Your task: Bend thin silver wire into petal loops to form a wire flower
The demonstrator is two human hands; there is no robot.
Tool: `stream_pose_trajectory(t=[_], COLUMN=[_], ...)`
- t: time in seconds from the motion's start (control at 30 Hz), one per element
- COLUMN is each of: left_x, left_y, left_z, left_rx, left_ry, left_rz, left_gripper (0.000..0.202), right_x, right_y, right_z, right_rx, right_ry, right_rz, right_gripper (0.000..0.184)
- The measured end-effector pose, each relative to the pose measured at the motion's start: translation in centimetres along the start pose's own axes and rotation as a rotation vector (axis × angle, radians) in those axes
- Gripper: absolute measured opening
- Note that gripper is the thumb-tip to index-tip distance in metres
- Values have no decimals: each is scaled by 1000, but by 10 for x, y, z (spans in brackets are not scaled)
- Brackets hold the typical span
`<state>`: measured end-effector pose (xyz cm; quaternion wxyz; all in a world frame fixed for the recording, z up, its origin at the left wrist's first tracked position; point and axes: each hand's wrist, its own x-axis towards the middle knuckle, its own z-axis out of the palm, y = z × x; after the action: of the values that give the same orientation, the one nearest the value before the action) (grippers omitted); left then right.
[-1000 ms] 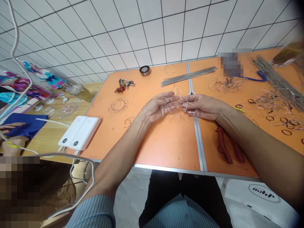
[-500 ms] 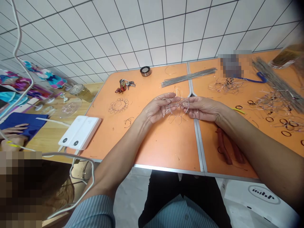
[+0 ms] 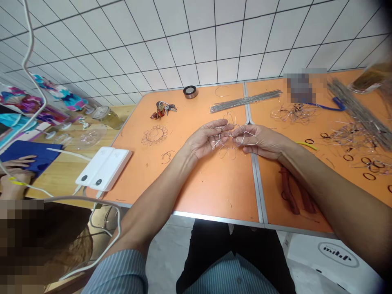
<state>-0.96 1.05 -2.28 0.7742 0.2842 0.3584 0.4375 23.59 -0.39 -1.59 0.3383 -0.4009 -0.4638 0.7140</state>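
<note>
Between my two hands, above the orange table, is a piece of thin wire bent into several loops, a wire flower (image 3: 227, 153). My left hand (image 3: 206, 139) pinches it from the left side. My right hand (image 3: 260, 141) holds it from the right, fingers closed on the loops. Fingertips hide part of its middle. To the left lies a round wire ring with small loops (image 3: 154, 135). Beyond my hands rests a bundle of straight wires (image 3: 245, 101). Red-handled pliers (image 3: 289, 192) lie partly under my right forearm.
The orange table (image 3: 214, 192) has a metal seam. A roll of tape (image 3: 190, 92), keys (image 3: 163, 109) and white power banks (image 3: 104, 169) are on the left. Tangled wire pieces (image 3: 346, 132) and thicker wires (image 3: 361, 110) lie right. Another person's hand (image 3: 18, 167) rests on blue cloth.
The wire loops have turned slightly between my fingers, and one loop now shows across my right fingers. Both hands keep hold, nearly in place. The view has shifted slightly.
</note>
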Motion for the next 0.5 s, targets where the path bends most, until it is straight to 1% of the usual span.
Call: stream_pose_trajectory(t=[0.13, 0.27, 0.4, 0.5], left_x=[1, 1, 1, 1], left_y=[0, 0, -1, 0], left_z=[1, 4, 4, 3], left_rx=[-7, -33, -41, -38], left_ry=[-5, -8, -10, -8], left_rz=[2, 7, 12, 9], left_gripper=[28, 27, 26, 28], right_x=[1, 2, 2, 2], right_y=[2, 2, 2, 0], right_z=[1, 2, 0, -4], right_rx=[-2, 25, 54, 76], right_ry=[11, 18, -4, 57], right_rz=[-29, -29, -42, 1], right_gripper=[45, 52, 50, 51])
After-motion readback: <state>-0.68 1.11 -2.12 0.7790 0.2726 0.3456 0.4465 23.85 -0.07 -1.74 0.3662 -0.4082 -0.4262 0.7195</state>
